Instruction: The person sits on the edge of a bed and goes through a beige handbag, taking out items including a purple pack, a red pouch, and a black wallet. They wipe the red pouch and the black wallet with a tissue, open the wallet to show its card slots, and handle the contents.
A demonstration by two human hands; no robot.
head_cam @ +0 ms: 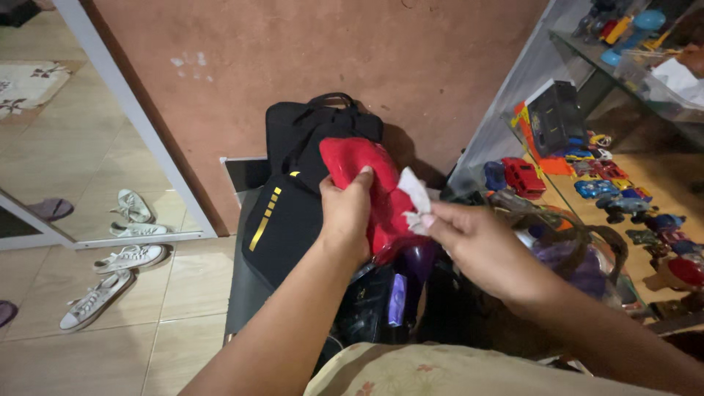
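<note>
In front of the reddish-brown wall (330, 51), above a pile of dark bags, the person holds a glossy red toy (367, 187) with both hands. The left hand (346, 214) is wrapped around the left side of the toy, the fingers closed on it and the thumb lying on the top; this grip keeps the toy steady and turns its shiny face toward the camera. The right hand (480, 246) pinches a small white cloth (415, 199) between thumb and fingertips and presses it against the right edge of the toy, so the cloth touches the red surface.

The toy is smooth, rounded and bright red, with a soft reflection on its upper part; its lower part is hidden behind the hands, so I cannot tell its full shape. It seems to be hard plastic.

Just behind it stands a black backpack (293, 198) with yellow stripes. To the right, a glass shelf (572, 191) carries many small toy cars (522, 176) in rows. On the tiled floor (176, 293) at the left lie white sneakers (110, 282), well apart from the hands.
</note>
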